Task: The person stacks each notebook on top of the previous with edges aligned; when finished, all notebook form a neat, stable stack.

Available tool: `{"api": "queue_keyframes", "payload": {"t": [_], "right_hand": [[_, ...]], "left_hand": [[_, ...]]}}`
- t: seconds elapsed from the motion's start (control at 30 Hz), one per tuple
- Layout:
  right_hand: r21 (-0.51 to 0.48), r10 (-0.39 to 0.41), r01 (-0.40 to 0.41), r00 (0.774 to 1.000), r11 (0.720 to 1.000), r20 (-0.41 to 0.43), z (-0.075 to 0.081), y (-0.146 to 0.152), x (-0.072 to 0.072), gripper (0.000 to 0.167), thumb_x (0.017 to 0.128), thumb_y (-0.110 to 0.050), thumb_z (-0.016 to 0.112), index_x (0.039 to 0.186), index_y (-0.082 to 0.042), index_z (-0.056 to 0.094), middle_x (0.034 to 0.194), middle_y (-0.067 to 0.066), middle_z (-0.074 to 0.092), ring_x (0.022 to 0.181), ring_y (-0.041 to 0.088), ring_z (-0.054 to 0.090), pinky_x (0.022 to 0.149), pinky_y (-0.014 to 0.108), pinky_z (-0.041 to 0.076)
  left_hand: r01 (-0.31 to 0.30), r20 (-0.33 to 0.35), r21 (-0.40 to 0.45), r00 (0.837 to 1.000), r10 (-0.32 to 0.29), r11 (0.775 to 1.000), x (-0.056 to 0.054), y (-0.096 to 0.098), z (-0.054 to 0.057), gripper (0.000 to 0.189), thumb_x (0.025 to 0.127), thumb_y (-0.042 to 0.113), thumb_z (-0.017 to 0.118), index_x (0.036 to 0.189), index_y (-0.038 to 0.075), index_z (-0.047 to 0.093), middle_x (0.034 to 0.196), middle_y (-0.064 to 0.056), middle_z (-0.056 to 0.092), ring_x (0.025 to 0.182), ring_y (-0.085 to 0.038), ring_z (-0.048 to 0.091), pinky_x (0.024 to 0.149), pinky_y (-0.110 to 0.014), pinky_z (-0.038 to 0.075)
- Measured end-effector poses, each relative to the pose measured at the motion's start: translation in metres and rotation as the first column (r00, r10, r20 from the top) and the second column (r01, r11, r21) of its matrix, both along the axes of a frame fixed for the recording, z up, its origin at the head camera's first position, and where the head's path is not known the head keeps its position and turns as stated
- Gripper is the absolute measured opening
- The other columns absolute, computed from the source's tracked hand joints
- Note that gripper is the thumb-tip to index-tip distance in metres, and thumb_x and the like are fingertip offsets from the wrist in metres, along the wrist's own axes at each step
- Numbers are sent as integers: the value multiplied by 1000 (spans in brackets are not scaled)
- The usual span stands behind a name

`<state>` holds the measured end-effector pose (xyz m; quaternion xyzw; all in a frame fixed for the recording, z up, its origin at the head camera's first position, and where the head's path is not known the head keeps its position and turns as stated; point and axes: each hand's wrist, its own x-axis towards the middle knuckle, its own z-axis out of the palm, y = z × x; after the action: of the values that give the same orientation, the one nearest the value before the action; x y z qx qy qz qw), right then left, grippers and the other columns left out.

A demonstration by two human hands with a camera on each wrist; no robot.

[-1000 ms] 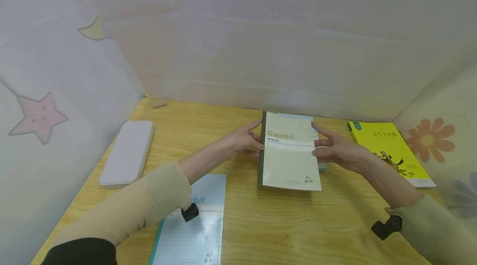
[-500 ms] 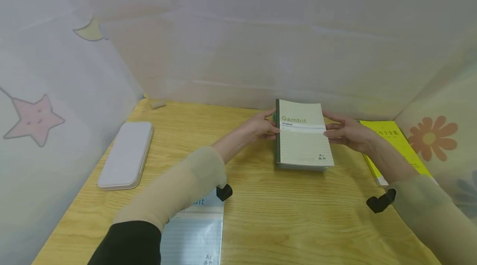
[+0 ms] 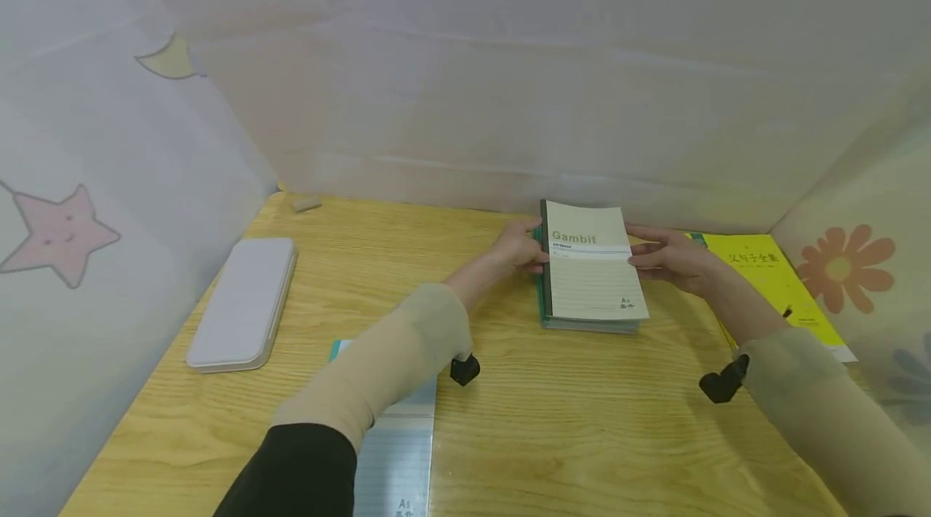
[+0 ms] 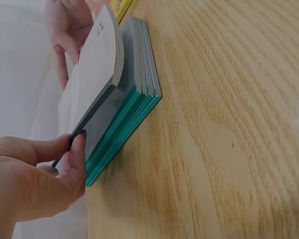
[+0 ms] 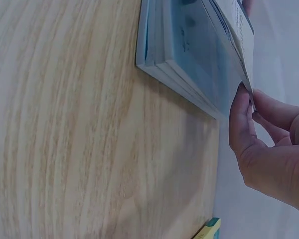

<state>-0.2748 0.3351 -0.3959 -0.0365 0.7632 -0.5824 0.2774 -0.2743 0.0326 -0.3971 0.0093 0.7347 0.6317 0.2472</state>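
A cream Gambit notebook (image 3: pixel 592 283) with a dark spine lies tilted over a stack of teal-spined notebooks (image 4: pixel 123 127) near the back of the table. My left hand (image 3: pixel 518 249) pinches its spine edge between thumb and fingers. On the opposite edge, my right hand (image 3: pixel 675 260) pinches the cover side, as the right wrist view also shows. A gap separates part of the cream notebook from the top of the stack in both wrist views. Partly under my left forearm, a pale blue notebook (image 3: pixel 396 456) lies at the front.
A white flat case (image 3: pixel 243 303) lies on the left of the wooden table (image 3: pixel 567 428). To the right, beyond my right forearm, is a yellow book (image 3: pixel 785 283). A small eraser-like block (image 3: pixel 306 203) sits at the back left. White printed sheets wall the back and sides.
The cream notebook has moved right and back in both hands, over the teal-spined stack. Over the last half second it has shifted only slightly, and both hands keep their pinch.
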Motion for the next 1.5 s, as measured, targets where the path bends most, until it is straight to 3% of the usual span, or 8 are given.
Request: {"api": "queue_keyframes", "payload": {"t": [0.03,0.1,0.17,0.43,0.7,0.97,1.23,1.5], "right_hand": [[3,-1,1,1000,1000,0,-1,0,-1,80,101,-1,59,166,-9,12,114,-9,67,101,5,70,88,23,61],[7,-14,14,1000,1000,7,-4,-2,-2,79,101,0,60,166,-11,16,113,-8,68,100,6,71,88,23,62],[13,-15,14,1000,1000,11,-6,-2,-4,78,101,0,60,165,-11,17,113,-8,68,100,6,71,88,24,62],[24,-15,15,999,1000,28,-17,0,-11,76,100,0,61,165,-12,22,113,-10,70,101,6,71,86,24,62],[71,-36,30,996,997,79,-21,1,-14,79,100,-4,63,165,-14,19,135,6,59,104,4,69,92,23,60],[99,-47,39,996,994,75,-25,0,-16,79,100,-7,64,165,-16,20,140,9,53,103,1,67,92,20,59],[109,-27,23,999,994,34,-31,-2,-15,78,101,-6,62,165,-16,18,142,16,48,102,1,65,91,18,58],[129,-5,2,1000,992,26,-34,-1,-15,77,103,-8,60,165,-11,15,156,25,36,103,-1,62,92,16,57]], "left_hand": [[1,-6,-11,1000,-1,1000,0,0,0,86,93,-15,61,164,14,23,121,-21,65,50,-4,42,108,-50,53],[8,-14,-28,1000,-8,1000,1,0,-1,85,93,-15,61,164,13,23,155,-25,47,50,-4,41,108,-50,54],[16,-21,-35,1000,-17,999,1,-1,-2,85,93,-16,59,164,12,22,168,-23,23,52,-4,40,108,-50,54],[8,-41,-80,999,-12,997,1,3,-7,82,92,-15,60,163,8,25,167,-23,26,50,-2,40,104,-46,56],[1,-25,-114,1000,-4,993,3,5,-7,82,93,-14,62,163,8,26,164,-26,33,51,-3,42,103,-43,58],[20,6,-104,1000,-20,994,0,5,-10,82,95,-13,61,164,10,24,164,-25,34,57,-6,47,104,-40,57],[13,49,-136,999,-6,991,-12,5,-23,84,93,-10,65,164,15,26,169,-16,28,54,-7,49,73,-21,62],[79,42,-149,996,-73,986,-9,3,-20,84,97,-5,63,165,13,18,156,-29,44,57,-6,47,105,-39,57]]}}
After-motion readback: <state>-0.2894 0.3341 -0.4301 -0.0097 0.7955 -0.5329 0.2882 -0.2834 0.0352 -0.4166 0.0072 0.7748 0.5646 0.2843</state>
